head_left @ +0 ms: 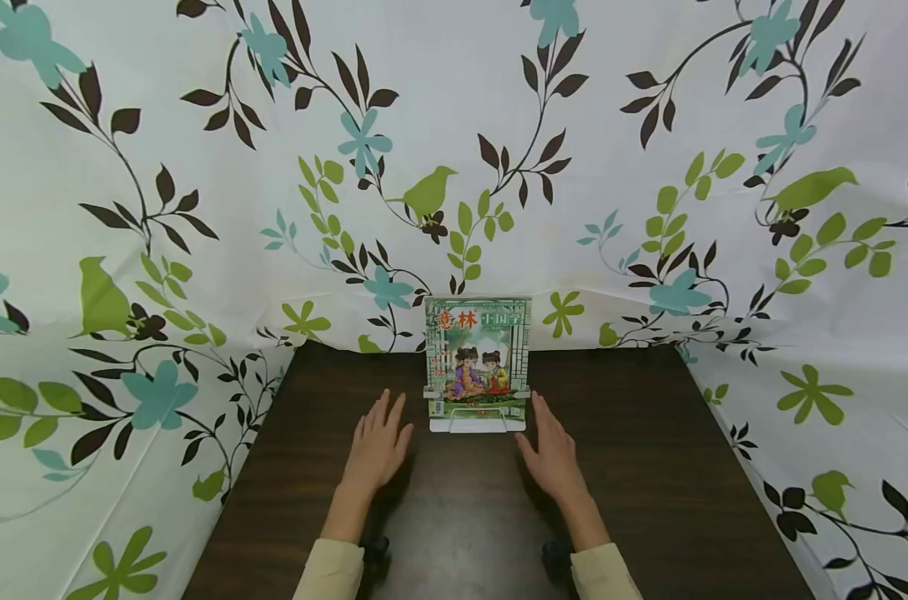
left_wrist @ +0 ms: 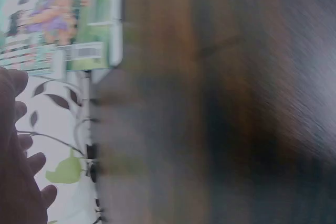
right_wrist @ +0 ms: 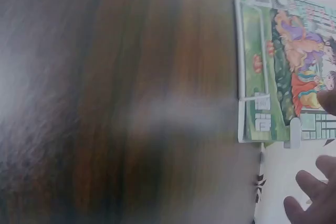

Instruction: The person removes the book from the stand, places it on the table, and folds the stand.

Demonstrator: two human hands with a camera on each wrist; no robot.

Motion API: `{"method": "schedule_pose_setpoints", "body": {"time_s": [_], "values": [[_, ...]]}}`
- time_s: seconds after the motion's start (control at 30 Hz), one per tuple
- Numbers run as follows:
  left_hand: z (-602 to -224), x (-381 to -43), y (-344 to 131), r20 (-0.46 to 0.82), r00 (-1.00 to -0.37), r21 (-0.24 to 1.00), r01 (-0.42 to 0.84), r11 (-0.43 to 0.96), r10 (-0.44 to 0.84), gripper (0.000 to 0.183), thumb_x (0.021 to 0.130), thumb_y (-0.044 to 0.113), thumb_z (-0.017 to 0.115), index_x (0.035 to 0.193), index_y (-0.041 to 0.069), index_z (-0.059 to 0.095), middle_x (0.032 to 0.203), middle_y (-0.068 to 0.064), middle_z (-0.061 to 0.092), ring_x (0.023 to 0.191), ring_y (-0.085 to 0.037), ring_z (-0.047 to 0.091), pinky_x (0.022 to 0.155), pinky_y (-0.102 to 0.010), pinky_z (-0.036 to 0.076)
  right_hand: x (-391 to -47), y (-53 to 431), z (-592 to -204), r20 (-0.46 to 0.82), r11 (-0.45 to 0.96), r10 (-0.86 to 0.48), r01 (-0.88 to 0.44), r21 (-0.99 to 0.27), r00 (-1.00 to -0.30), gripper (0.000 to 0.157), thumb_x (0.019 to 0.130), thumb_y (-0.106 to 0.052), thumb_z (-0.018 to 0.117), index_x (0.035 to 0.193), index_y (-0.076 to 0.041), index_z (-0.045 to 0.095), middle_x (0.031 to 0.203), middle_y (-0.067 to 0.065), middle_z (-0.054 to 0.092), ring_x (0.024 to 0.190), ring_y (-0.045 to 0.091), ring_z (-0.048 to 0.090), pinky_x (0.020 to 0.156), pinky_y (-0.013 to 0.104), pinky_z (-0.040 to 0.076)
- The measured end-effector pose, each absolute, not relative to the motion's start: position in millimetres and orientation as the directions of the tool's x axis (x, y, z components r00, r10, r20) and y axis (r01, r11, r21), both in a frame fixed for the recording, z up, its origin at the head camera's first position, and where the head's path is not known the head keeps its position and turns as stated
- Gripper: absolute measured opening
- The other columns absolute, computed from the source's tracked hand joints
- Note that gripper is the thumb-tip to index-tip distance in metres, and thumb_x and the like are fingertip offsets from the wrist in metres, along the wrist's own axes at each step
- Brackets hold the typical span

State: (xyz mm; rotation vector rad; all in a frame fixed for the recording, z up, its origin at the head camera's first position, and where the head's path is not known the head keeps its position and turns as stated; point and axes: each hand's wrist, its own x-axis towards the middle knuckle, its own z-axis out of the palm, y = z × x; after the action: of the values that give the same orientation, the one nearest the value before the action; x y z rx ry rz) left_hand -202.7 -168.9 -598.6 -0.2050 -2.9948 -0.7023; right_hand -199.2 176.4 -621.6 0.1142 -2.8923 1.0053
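Observation:
A magazine (head_left: 478,358) with a green illustrated cover stands propped on a white book stand (head_left: 478,426) at the far middle of the table. White clips at both sides and a wire at the bottom front hold it; the same wire and a side clip (right_wrist: 295,132) show in the right wrist view. To its left is my left hand (head_left: 377,443), fingers extended and apart from it. My right hand (head_left: 551,450) lies at its right, with fingertips close to the stand's lower right edge; whether they touch, I cannot tell. Neither hand holds anything.
The dark wooden table (head_left: 469,517) reaches back to a white cloth (head_left: 198,167) printed with leaves, birds and flowers, which hangs behind and along both sides. Dark bands (head_left: 374,548) sit at the wrists, by cream sleeves.

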Motion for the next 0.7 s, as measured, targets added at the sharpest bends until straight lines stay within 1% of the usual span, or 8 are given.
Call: {"method": "schedule_pose_setpoints", "body": {"time_s": [0.07,0.13,0.23,0.33,0.37,0.43,0.6,0.7], "values": [[-591.7,-205.0,-170.6,0.121,-0.987,0.474,0.150,0.868,0.104,0.061,0.114,0.039,0.051,0.169,0.016,0.036,0.178,-0.019,0.023,0.160,-0.045,0.032,0.124,-0.072,0.029,-202.4,177.0,-619.8,0.102,0.731,-0.021,-0.085,-0.677,-0.995,0.085,0.109,-0.033,0.065,0.175,-0.027,0.011,0.179,0.012,0.026,0.159,0.043,0.035,0.119,0.079,0.029],[-581.7,-209.0,-173.1,0.170,-0.981,0.505,0.167,0.847,0.093,0.057,0.114,0.036,0.054,0.165,0.013,0.043,0.174,-0.021,0.030,0.155,-0.048,0.036,0.120,-0.073,0.034,-206.2,176.1,-615.6,0.093,0.652,0.014,-0.061,-0.756,-0.996,0.082,0.110,-0.031,0.064,0.175,-0.028,0.013,0.178,0.011,0.028,0.158,0.042,0.036,0.120,0.081,0.023],[-569.2,-216.4,-176.7,0.256,-0.963,0.528,0.210,0.823,0.082,0.052,0.112,0.029,0.059,0.159,0.009,0.050,0.168,-0.024,0.038,0.151,-0.050,0.041,0.115,-0.073,0.039,-212.3,173.4,-606.2,0.057,0.516,0.080,-0.007,-0.857,-0.995,0.075,0.112,-0.032,0.060,0.174,-0.027,0.019,0.174,0.011,0.033,0.155,0.040,0.040,0.120,0.078,0.027],[-562.9,-222.9,-180.5,0.323,-0.944,0.547,0.244,0.801,0.066,0.048,0.111,0.024,0.060,0.155,0.007,0.053,0.164,-0.023,0.045,0.148,-0.049,0.044,0.113,-0.072,0.041,-220.2,169.4,-597.4,0.062,0.414,0.141,0.003,-0.910,-0.988,0.067,0.112,-0.031,0.060,0.170,-0.021,0.030,0.165,0.013,0.045,0.146,0.037,0.051,0.114,0.069,0.042],[-560.7,-225.3,-181.9,0.336,-0.940,0.555,0.250,0.794,0.061,0.047,0.110,0.023,0.061,0.154,0.007,0.054,0.163,-0.022,0.047,0.148,-0.049,0.046,0.114,-0.072,0.041,-222.9,167.8,-595.3,0.072,0.403,0.156,-0.003,-0.915,-0.985,0.065,0.111,-0.030,0.060,0.169,-0.018,0.033,0.162,0.014,0.048,0.143,0.037,0.053,0.109,0.065,0.047],[-556.6,-230.1,-183.5,0.342,-0.939,0.576,0.247,0.779,0.046,0.045,0.111,0.024,0.059,0.153,0.007,0.056,0.160,-0.020,0.052,0.147,-0.046,0.049,0.115,-0.069,0.042,-228.3,165.1,-591.2,0.089,0.387,0.175,-0.014,-0.922,-0.981,0.064,0.111,-0.029,0.061,0.168,-0.017,0.035,0.158,0.015,0.052,0.138,0.037,0.056,0.105,0.063,0.048],[-545.7,-241.5,-181.1,0.304,-0.953,0.644,0.209,0.736,0.004,0.043,0.111,0.027,0.058,0.151,0.010,0.060,0.154,-0.013,0.062,0.144,-0.039,0.056,0.117,-0.063,0.045,-242.7,161.3,-584.8,0.106,0.380,0.201,-0.022,-0.925,-0.974,0.070,0.110,-0.032,0.061,0.171,-0.025,0.025,0.156,0.012,0.051,0.136,0.035,0.057,0.107,0.064,0.048],[-542.0,-248.3,-177.4,0.272,-0.962,0.663,0.166,0.730,-0.028,0.041,0.111,0.029,0.058,0.149,0.014,0.062,0.146,-0.009,0.068,0.136,-0.036,0.061,0.112,-0.063,0.048,-251.6,159.9,-583.0,0.117,0.377,0.206,-0.031,-0.926,-0.971,0.071,0.110,-0.028,0.062,0.171,-0.024,0.025,0.157,0.013,0.050,0.136,0.036,0.056,0.108,0.064,0.047]]}}
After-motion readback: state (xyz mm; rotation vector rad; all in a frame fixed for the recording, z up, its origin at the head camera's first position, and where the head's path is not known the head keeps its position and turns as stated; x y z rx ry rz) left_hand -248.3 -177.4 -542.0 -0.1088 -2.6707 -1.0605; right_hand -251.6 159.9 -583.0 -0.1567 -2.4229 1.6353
